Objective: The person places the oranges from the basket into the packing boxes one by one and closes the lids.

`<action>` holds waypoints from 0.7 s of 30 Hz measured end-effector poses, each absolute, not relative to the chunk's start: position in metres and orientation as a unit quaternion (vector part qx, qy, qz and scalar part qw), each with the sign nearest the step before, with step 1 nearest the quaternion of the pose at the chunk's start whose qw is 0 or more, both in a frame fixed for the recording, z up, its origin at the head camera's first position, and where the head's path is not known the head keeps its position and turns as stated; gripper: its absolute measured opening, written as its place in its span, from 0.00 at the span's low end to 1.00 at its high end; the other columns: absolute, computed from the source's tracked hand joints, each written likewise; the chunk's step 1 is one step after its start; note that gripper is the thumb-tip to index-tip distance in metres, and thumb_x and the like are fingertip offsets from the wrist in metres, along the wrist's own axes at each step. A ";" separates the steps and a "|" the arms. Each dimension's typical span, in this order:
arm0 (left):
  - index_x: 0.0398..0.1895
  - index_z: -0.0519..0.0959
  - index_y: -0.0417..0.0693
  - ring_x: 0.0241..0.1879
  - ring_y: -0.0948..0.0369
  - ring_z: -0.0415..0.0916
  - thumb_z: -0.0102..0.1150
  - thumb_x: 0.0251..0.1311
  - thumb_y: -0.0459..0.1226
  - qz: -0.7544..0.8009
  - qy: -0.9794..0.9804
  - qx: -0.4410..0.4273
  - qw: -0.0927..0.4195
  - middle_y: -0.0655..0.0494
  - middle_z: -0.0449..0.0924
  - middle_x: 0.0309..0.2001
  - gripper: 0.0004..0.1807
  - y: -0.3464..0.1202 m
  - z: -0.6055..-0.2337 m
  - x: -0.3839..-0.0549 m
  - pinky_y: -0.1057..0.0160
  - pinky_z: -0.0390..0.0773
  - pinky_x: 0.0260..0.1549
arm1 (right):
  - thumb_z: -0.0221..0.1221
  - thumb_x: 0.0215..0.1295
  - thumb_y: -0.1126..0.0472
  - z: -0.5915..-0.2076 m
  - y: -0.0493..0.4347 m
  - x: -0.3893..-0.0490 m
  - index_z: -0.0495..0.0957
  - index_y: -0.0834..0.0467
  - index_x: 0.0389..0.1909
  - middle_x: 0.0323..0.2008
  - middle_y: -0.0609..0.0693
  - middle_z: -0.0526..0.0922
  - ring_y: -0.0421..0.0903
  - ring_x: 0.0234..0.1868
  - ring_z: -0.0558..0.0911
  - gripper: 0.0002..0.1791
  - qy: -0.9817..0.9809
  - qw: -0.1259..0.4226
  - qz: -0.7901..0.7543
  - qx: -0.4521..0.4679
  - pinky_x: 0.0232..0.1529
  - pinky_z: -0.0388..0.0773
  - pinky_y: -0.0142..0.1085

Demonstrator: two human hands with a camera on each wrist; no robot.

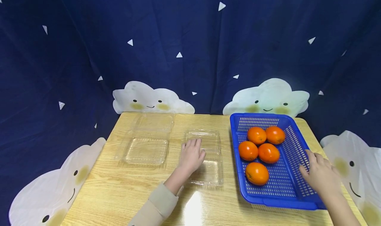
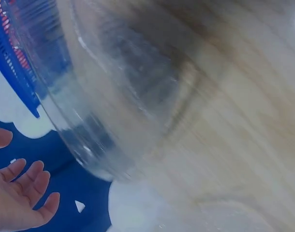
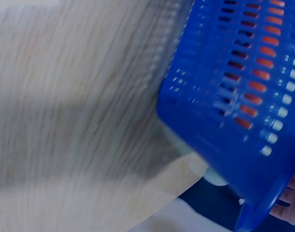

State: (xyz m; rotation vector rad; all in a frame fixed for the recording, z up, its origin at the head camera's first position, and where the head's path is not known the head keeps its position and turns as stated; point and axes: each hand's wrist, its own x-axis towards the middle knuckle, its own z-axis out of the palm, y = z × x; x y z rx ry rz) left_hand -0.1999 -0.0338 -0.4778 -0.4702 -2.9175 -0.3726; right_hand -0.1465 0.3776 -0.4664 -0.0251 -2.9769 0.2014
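Note:
My left hand (image 1: 191, 156) is over a clear plastic clamshell box (image 1: 209, 176) in the middle of the table, its fingers loosely bent and overlapping the raised lid in the head view. In the left wrist view that left hand (image 2: 24, 195) shows its thumb apart from the fingers, nothing between them. My right hand (image 1: 321, 173) is at the right rim of a blue plastic basket (image 1: 285, 183), fingers spread and thumb reaching over the inside. Several oranges (image 1: 257, 173) lie in the basket. From the right wrist, the right hand's fingers (image 3: 287, 203) show beyond the basket's rim.
A second clear clamshell box (image 1: 146, 150) lies opened at the left of the wooden table (image 1: 110, 189). Behind the table hangs a dark blue curtain (image 1: 166, 31) with white clouds and triangles.

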 end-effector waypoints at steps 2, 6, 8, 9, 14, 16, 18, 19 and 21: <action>0.53 0.67 0.44 0.50 0.53 0.69 0.46 0.60 0.45 -0.128 -0.977 -0.146 0.090 0.49 0.73 0.50 0.21 -0.043 -0.480 -0.197 0.50 0.65 0.52 | 0.57 0.54 0.56 -0.464 0.371 -0.148 0.57 0.70 0.59 0.49 0.74 0.63 0.74 0.46 0.64 0.36 -0.994 0.088 0.067 0.006 0.42 0.59 0.67; 0.50 0.68 0.44 0.46 0.53 0.70 0.49 0.58 0.45 -0.123 -0.978 -0.129 0.110 0.49 0.74 0.45 0.20 -0.058 -0.487 -0.194 0.50 0.67 0.49 | 0.59 0.53 0.57 -0.461 0.357 -0.152 0.59 0.69 0.59 0.50 0.74 0.64 0.73 0.47 0.65 0.35 -0.992 0.101 0.072 0.032 0.42 0.60 0.67; 0.50 0.69 0.43 0.44 0.52 0.70 0.50 0.58 0.45 -0.119 -0.979 -0.121 0.114 0.49 0.74 0.44 0.20 -0.065 -0.490 -0.192 0.50 0.67 0.49 | 0.60 0.52 0.58 -0.460 0.350 -0.153 0.60 0.69 0.58 0.50 0.73 0.65 0.72 0.48 0.65 0.35 -0.990 0.110 0.073 0.047 0.43 0.61 0.66; 0.50 0.68 0.43 0.44 0.52 0.70 0.51 0.57 0.45 -0.119 -0.979 -0.118 0.114 0.49 0.73 0.44 0.20 -0.068 -0.492 -0.191 0.50 0.67 0.49 | 0.61 0.51 0.58 -0.459 0.347 -0.154 0.61 0.68 0.58 0.50 0.73 0.65 0.72 0.48 0.65 0.34 -0.989 0.114 0.075 0.054 0.44 0.61 0.66; 0.50 0.68 0.42 0.43 0.52 0.68 0.52 0.57 0.44 -0.128 -0.981 -0.096 0.110 0.48 0.71 0.43 0.21 -0.081 -0.501 -0.184 0.50 0.66 0.48 | 0.62 0.49 0.59 -0.459 0.329 -0.157 0.63 0.65 0.55 0.49 0.70 0.67 0.69 0.49 0.67 0.32 -0.983 0.134 0.081 0.093 0.44 0.62 0.65; 0.51 0.69 0.42 0.43 0.52 0.68 0.50 0.57 0.44 -0.130 -0.982 -0.085 0.105 0.48 0.71 0.43 0.22 -0.085 -0.504 -0.181 0.50 0.66 0.49 | 0.63 0.49 0.58 -0.460 0.323 -0.158 0.64 0.64 0.55 0.49 0.69 0.68 0.68 0.49 0.67 0.32 -0.982 0.136 0.083 0.105 0.44 0.62 0.65; 0.51 0.69 0.41 0.44 0.51 0.68 0.49 0.57 0.44 -0.132 -0.983 -0.075 0.104 0.48 0.71 0.44 0.22 -0.089 -0.507 -0.178 0.49 0.65 0.50 | 0.63 0.49 0.58 -0.461 0.316 -0.158 0.65 0.64 0.55 0.48 0.68 0.69 0.68 0.48 0.68 0.32 -0.980 0.137 0.081 0.116 0.43 0.63 0.65; 0.50 0.69 0.41 0.44 0.50 0.68 0.49 0.56 0.45 -0.130 -0.984 -0.070 0.104 0.48 0.71 0.44 0.22 -0.090 -0.508 -0.176 0.49 0.65 0.50 | 0.63 0.48 0.58 -0.462 0.313 -0.158 0.65 0.64 0.55 0.48 0.68 0.69 0.67 0.48 0.69 0.32 -0.980 0.136 0.080 0.121 0.43 0.63 0.64; 0.50 0.69 0.41 0.45 0.50 0.68 0.50 0.56 0.45 -0.133 -0.983 -0.064 0.105 0.47 0.72 0.44 0.22 -0.093 -0.510 -0.173 0.49 0.65 0.49 | 0.64 0.48 0.57 -0.463 0.308 -0.159 0.65 0.64 0.55 0.48 0.68 0.70 0.66 0.47 0.70 0.33 -0.979 0.134 0.077 0.132 0.42 0.65 0.64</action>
